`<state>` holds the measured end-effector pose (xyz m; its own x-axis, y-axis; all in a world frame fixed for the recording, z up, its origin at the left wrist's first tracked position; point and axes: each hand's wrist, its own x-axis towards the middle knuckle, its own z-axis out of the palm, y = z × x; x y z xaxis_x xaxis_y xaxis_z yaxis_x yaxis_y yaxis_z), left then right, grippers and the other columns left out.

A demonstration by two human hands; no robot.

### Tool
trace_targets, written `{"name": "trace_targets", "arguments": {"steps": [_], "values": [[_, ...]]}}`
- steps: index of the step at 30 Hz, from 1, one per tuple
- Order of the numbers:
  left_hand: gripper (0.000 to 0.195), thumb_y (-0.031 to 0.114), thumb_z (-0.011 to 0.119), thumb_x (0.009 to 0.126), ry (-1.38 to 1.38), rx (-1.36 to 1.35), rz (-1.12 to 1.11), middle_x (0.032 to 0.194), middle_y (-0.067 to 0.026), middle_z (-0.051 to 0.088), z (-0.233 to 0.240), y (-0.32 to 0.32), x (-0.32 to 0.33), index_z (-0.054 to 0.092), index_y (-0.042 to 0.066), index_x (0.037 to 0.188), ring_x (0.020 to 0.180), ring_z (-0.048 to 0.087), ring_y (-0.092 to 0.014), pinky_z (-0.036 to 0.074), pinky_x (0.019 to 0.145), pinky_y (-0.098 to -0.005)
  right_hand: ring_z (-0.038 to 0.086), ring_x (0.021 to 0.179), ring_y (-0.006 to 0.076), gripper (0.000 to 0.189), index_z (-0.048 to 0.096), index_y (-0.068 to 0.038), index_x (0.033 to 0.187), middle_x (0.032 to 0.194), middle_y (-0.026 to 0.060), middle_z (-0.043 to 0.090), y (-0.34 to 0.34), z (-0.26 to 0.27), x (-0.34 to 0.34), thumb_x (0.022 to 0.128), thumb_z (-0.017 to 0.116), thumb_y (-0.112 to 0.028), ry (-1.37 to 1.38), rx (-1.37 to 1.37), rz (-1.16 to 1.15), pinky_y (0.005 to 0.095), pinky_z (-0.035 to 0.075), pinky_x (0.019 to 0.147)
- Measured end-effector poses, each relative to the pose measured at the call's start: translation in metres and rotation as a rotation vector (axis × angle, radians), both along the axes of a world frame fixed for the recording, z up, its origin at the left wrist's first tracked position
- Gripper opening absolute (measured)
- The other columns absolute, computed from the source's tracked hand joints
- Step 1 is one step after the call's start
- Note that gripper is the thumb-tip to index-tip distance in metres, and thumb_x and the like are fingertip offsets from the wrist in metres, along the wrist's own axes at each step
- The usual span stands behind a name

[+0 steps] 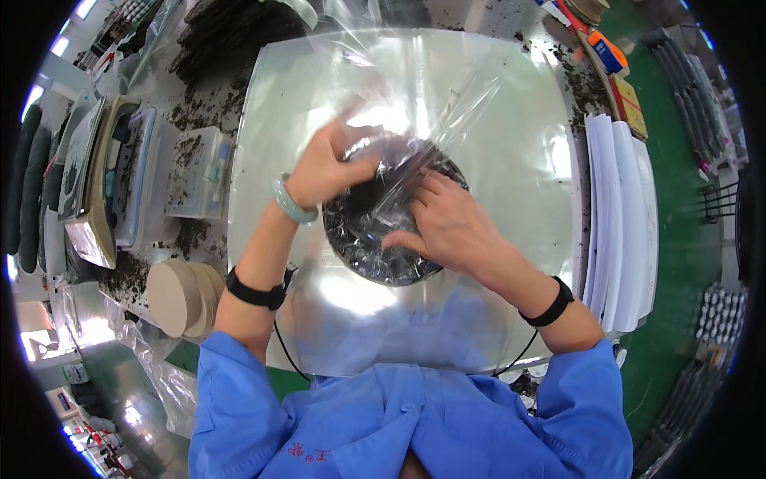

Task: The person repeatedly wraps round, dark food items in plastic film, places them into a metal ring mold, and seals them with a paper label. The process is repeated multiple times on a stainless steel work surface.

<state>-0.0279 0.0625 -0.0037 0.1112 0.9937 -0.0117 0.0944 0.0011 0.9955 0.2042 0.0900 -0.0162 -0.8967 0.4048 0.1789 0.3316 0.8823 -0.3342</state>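
A round black disc (374, 257) lies on a pale, shiny sheet (520, 239) in front of me, with wrinkled clear plastic film (473, 102) over it. The loose film rises from the disc and spreads towards the far edge. My left hand (329, 164) is at the disc's upper left, thumb reaching over it; its other fingers are blurred and partly hidden by film. Over the right side of the disc, my right hand (452, 221) has its fingertips curled into the gathered film, while its thumb rests apart, lower on the disc.
Left of the sheet stand a clear plastic box (200, 170), a larger bin (149, 173) and tan round boards (179, 293). Dark crumbs (203, 108) are scattered around. White sheets (619, 221) hang along the right edge, below an orange tape roll (607, 51). Black material (233, 36) lies far left.
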Motion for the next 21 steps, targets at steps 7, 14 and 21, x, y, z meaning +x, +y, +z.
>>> {"name": "trace_targets", "arguments": {"steps": [7,14,21], "values": [[0.021,0.005,0.064,0.069,0.968,0.594,-0.175,0.079,0.0021,0.065,-0.008,-0.004,0.018,0.073,0.016,0.084,0.091,0.061,-0.018,0.042,0.097,-0.0370,0.055,0.109,0.0336,0.075,0.057,-0.004,0.121,0.119,0.0139,0.054,0.000,-0.015,0.004,0.070,0.084,-0.052,0.620,-0.422,-0.024,0.0450,0.049,0.093],[0.039,0.006,0.068,0.074,1.149,0.581,-0.194,0.111,0.0014,0.069,0.000,-0.026,0.018,0.070,0.015,0.112,0.115,0.060,-0.021,0.035,0.117,-0.0406,0.060,0.085,0.0314,0.020,0.057,0.001,0.102,0.100,0.0155,0.057,-0.002,-0.016,-0.015,0.086,0.063,-0.010,0.353,-0.018,-0.071,0.0389,0.055,0.071],[0.047,0.017,0.080,0.078,0.836,0.316,0.189,0.127,-0.0086,0.066,-0.007,-0.071,0.050,0.068,0.010,0.123,0.123,0.061,-0.027,0.053,0.095,-0.0373,0.065,0.085,0.0421,0.029,0.046,0.004,0.108,0.094,0.0210,0.062,0.010,0.006,-0.033,0.086,0.061,-0.006,-0.051,-0.368,-0.319,0.0474,0.054,0.076]]}}
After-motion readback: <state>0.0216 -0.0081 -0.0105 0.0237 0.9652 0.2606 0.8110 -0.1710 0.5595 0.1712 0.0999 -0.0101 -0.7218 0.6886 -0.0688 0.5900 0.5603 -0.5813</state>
